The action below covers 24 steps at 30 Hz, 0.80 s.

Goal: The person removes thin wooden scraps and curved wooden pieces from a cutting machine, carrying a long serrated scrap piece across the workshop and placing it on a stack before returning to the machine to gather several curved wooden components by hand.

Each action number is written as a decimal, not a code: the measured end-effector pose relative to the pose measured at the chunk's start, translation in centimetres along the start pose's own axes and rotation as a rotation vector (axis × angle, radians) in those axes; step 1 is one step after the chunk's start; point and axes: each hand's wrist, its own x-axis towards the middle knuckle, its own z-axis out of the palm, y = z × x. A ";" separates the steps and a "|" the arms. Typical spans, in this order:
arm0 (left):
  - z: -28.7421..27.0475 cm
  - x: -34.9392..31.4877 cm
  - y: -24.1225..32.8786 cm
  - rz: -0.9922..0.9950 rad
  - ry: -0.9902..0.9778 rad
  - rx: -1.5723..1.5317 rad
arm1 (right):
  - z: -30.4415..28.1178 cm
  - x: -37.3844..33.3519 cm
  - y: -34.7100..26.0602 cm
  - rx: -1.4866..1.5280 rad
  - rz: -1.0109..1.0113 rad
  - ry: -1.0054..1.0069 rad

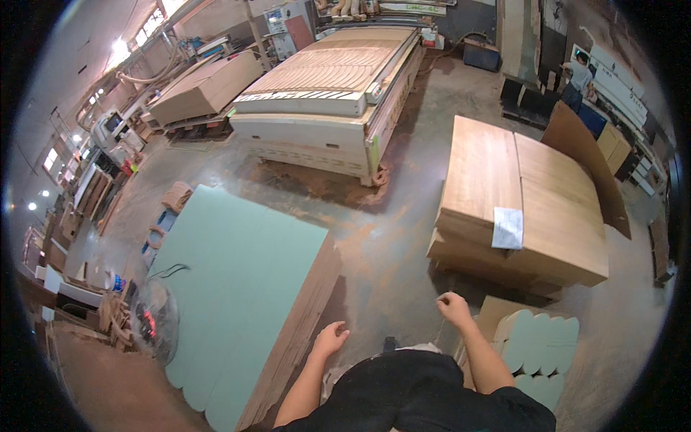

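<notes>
My left hand (332,338) hangs in front of me beside the edge of a tall stack of pale green boards (237,281). Its fingers are bent and slightly apart, with nothing in them. Over the floor on the right, my right hand (453,308) is loosely closed, and no object shows in it. Close by that forearm is a smaller pile of green pieces with scalloped edges (541,338). Neither hand touches the stacks. On the green boards lie a dark looped cord (171,271) and a clear plastic bag (157,324) with something red inside.
Ahead stands a large flat-bed cutting machine (302,133) carrying a wooden panel cut with curved lines (327,68). To the right is a stack of wood-coloured panels (558,201) with a white paper sheet (508,227). Sawdust covers parts of the floor (374,252). A person (577,78) stands far right.
</notes>
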 end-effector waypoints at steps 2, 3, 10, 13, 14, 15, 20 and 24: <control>0.6 4.6 4.5 0.036 -0.069 0.107 | -1.6 4.4 -3.6 -0.036 -0.143 0.038; 0.8 6.4 5.6 0.053 -0.099 0.077 | -1.9 6.1 -5.7 -0.032 -0.207 0.029; -3.2 23.1 11.9 0.189 -0.129 0.067 | -2.4 20.0 -13.6 -0.225 -0.401 -0.157; -6.2 32.7 14.1 0.207 -0.134 0.060 | -3.1 26.1 -14.4 -0.385 -0.272 -0.246; -7.1 36.1 14.4 0.227 -0.132 0.073 | -3.6 28.3 -14.3 -0.432 -0.228 -0.277; -8.7 39.3 16.6 0.260 -0.129 0.086 | -4.4 30.0 -14.1 -0.416 -0.202 -0.263; -14.2 54.0 23.5 0.385 -0.071 0.136 | -9.2 39.5 -15.5 -0.345 -0.113 -0.095; -19.1 63.0 30.8 0.464 0.040 0.135 | -11.5 49.5 -17.2 -0.293 -0.034 -0.013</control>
